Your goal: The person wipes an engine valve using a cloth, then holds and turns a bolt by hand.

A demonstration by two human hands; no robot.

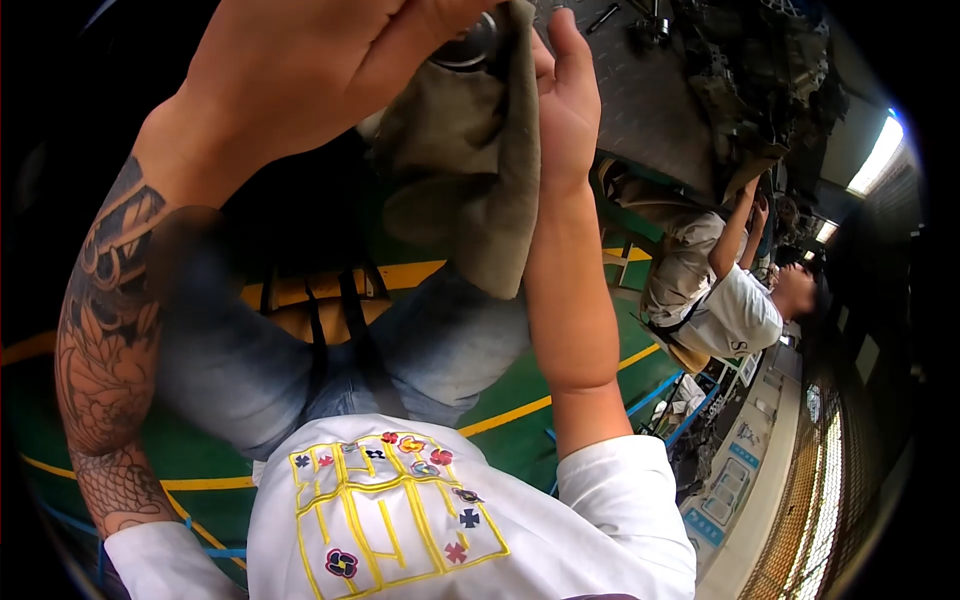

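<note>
Grey-brown cloth and round metal part at the hands, top of view
Left hand, forearm tattooed, reaches over from the side, fingers bent at the metal part and the cloth's upper end; fingertips cut off by the frame edge, so cannot tell if the grip is closed. Right hand against the cloth's other edge, thumb up and apart from it, other fingers mostly hidden, grip also unreadable. Part looks partly wrapped, though shadow makes this uncertain. Cloth hangs above jeans-clad legs. Beyond: metal worktop, dark machinery, another person reaching toward it
</note>
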